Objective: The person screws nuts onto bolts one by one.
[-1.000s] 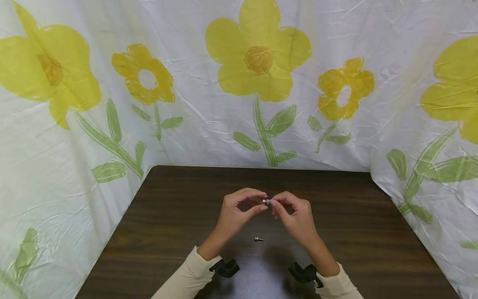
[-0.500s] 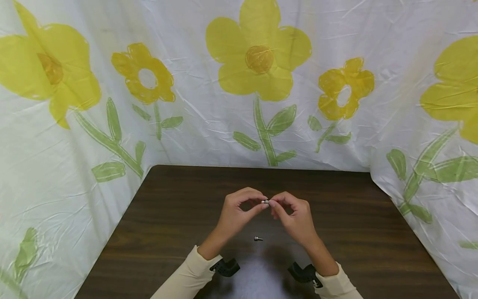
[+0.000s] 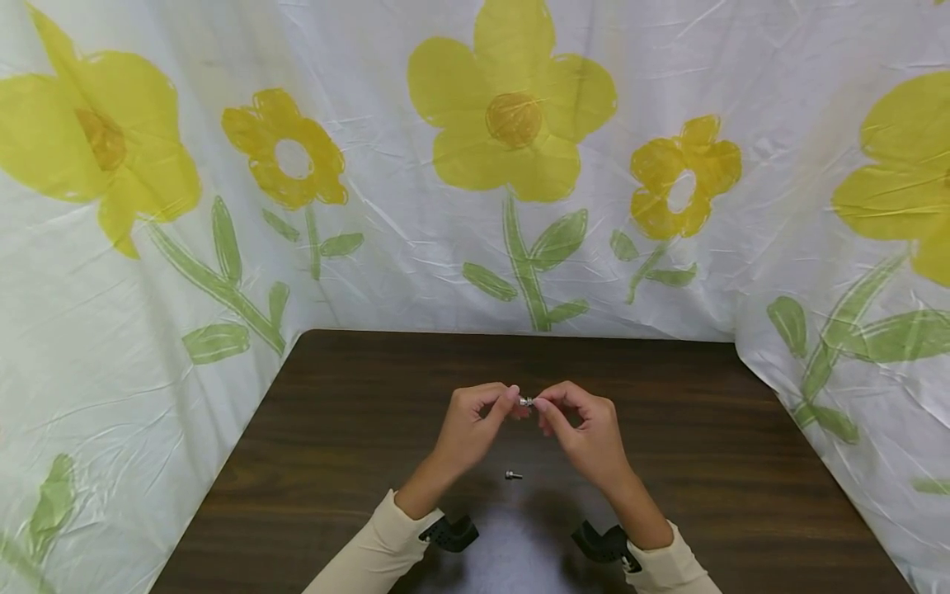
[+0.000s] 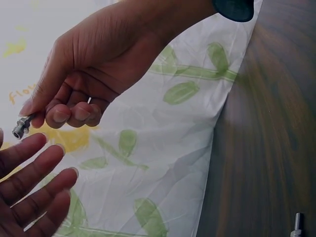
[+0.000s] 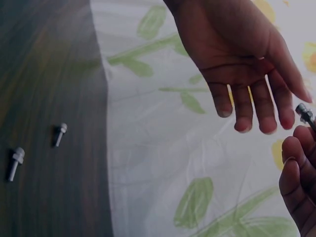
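Observation:
My right hand [image 3: 592, 429] pinches the shank end of a small metal bolt [image 3: 526, 402], held sideways above the table. A wider collar, perhaps a nut, sits behind its head in the left wrist view. Close to that head is my left hand [image 3: 466, 429], its thumb tip right beside it; I cannot tell whether they touch. In the right wrist view the left hand's fingers [image 5: 242, 106] extend loosely, with nothing between them. Another bolt [image 3: 514, 475] lies on the table [image 3: 334, 462] below the hands.
Two bolts lie on the table in the right wrist view: one nearer [image 5: 16, 163] and one farther [image 5: 60, 133]. Only one shows from the head. A white curtain [image 3: 386, 272] with yellow flowers hangs behind and beside the table. Black wrist mounts [image 3: 451, 534] sit at both sleeves.
My left fingers closed in on the bolt's head, then the thumb moved up and left, off it. The right hand and its bolt have hardly moved.

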The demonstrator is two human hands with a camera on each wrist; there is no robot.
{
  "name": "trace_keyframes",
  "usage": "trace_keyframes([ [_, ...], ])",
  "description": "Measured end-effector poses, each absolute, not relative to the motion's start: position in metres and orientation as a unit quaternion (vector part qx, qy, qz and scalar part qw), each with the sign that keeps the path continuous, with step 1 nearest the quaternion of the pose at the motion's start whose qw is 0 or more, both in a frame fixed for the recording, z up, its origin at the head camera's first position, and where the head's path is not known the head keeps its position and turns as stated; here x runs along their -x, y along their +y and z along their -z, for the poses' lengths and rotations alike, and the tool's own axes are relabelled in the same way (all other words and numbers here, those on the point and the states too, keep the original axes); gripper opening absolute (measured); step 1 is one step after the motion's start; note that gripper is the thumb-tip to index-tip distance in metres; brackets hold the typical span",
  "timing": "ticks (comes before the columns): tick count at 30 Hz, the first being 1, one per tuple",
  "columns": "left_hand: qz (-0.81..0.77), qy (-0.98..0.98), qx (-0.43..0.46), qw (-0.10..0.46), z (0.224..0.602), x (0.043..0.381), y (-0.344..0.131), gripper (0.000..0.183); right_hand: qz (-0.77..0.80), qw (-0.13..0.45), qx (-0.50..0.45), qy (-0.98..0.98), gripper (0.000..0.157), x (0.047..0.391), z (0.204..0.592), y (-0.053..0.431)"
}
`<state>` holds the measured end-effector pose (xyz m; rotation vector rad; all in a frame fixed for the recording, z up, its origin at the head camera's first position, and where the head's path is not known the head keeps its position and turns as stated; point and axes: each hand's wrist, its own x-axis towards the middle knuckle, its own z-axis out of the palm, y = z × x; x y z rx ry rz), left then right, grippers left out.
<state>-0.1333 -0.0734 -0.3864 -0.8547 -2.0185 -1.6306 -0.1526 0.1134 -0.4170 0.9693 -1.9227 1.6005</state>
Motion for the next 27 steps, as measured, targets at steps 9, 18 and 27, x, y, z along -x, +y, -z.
trace_keyframes([
  [9, 0.591, -0.699, 0.336, 0.223, 0.413, 0.148, -0.076, 0.025, -0.582, 0.232, -0.364, -0.689, 0.024, 0.153, 0.418, 0.114],
  [18, 0.588, -0.694, 0.344, 0.233, 0.423, 0.157, -0.076, 0.017, -0.583, 0.223, -0.353, -0.697, 0.024, 0.152, 0.417, 0.114],
  [27, 0.606, -0.704, 0.311, 0.2, 0.394, 0.135, -0.071, 0.017, -0.578, 0.224, -0.353, -0.701, 0.02, 0.151, 0.417, 0.113],
])
